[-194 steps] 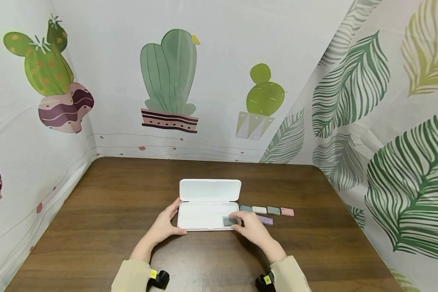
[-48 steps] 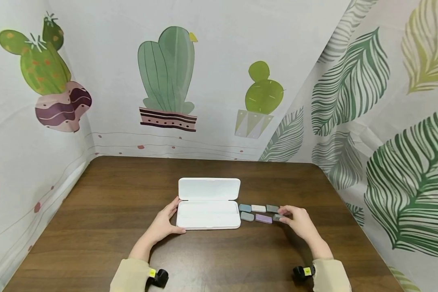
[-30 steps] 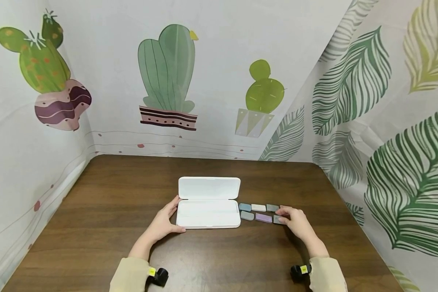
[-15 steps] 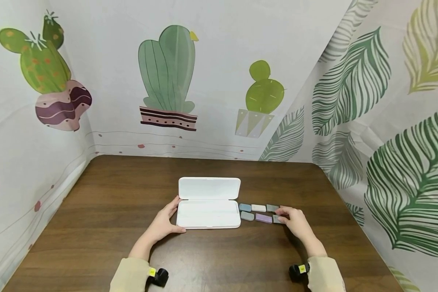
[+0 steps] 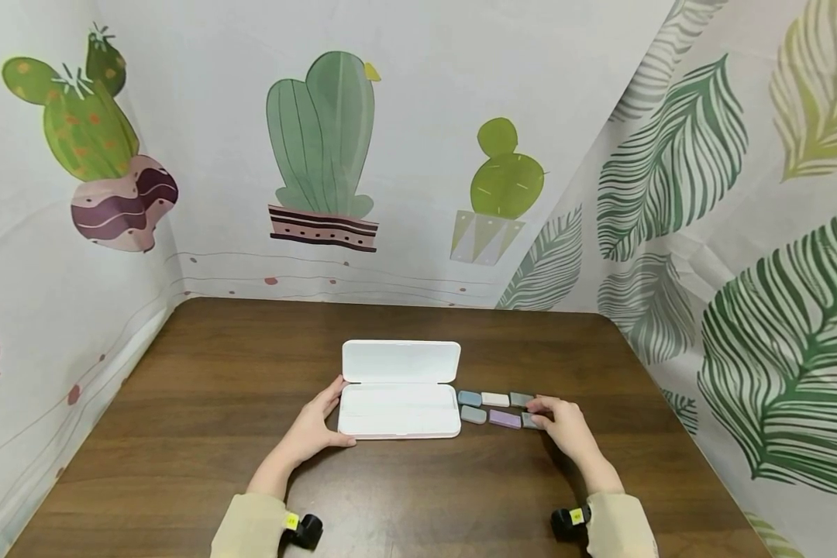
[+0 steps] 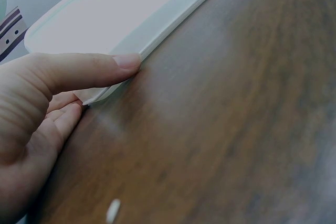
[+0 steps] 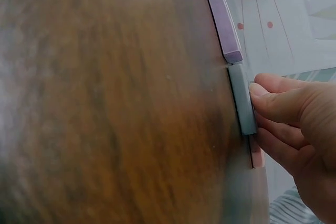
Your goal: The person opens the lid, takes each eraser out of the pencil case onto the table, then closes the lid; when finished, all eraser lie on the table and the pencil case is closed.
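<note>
An open white pencil case point(image 5: 399, 411) lies on the table with its lid point(image 5: 401, 362) tipped back. My left hand point(image 5: 310, 428) grips its left end, thumb at the near edge and fingers at the far side. To the right of the case, my right hand point(image 5: 565, 426) has its thumb and fingers at a small grey block point(image 7: 241, 98), which looks pinched between them; the exact contact is partly hidden. A purple block point(image 5: 505, 419) and a rounded grey-blue block point(image 5: 473, 415) continue that row leftward. A pink block point(image 7: 256, 153) shows beyond my fingers in the right wrist view.
Behind the front row sit a blue block point(image 5: 470, 398), a white block point(image 5: 495, 400) and another grey block point(image 5: 520, 400). The brown wooden table point(image 5: 265, 333) meets a printed cloth point(image 5: 418, 155) at its back edge.
My right hand has moved from inside the case, where it held a dark grey block, to the right end of the block rows. Over the last second it shifted only slightly. My left hand stays put.
</note>
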A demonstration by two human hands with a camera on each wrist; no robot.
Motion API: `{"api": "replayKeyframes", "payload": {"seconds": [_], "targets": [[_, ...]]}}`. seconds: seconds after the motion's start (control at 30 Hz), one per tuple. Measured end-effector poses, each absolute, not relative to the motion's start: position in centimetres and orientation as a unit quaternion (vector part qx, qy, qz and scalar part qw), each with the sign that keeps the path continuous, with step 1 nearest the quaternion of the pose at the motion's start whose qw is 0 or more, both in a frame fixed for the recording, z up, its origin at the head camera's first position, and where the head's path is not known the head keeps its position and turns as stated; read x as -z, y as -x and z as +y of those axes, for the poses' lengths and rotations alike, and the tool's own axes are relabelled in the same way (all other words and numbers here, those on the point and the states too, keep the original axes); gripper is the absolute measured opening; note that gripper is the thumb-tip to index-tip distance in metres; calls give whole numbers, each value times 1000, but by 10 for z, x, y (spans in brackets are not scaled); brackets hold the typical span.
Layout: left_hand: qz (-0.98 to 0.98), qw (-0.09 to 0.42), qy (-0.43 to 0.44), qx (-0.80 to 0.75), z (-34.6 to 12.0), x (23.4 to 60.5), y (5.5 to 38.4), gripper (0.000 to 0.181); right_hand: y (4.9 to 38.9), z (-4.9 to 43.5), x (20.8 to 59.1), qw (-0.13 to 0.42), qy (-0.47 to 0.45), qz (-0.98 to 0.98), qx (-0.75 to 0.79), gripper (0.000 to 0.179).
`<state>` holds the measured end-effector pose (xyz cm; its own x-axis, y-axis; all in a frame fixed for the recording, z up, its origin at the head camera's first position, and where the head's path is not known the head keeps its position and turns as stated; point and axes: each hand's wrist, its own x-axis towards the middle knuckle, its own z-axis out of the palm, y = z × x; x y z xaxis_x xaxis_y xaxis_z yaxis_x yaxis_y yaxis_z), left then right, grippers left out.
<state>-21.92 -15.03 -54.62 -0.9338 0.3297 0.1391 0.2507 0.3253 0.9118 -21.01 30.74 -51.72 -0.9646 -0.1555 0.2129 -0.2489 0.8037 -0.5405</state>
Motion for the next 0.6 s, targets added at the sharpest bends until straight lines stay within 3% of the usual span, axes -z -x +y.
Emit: {"api": "replayKeyframes", "payload": {"seconds": [0.23, 0.47, 0.6], "targets": [[813, 36, -177, -553, -150, 546, 219, 114, 208, 307, 519, 127, -138, -935, -300, 13], [812, 40, -174, -556, -150, 546, 218, 113, 209, 307, 516, 89, -106, -948, -286, 14], [809, 41, -174, -560, -150, 546, 218, 113, 210, 304, 511, 94, -105, -947, -289, 15]]}}
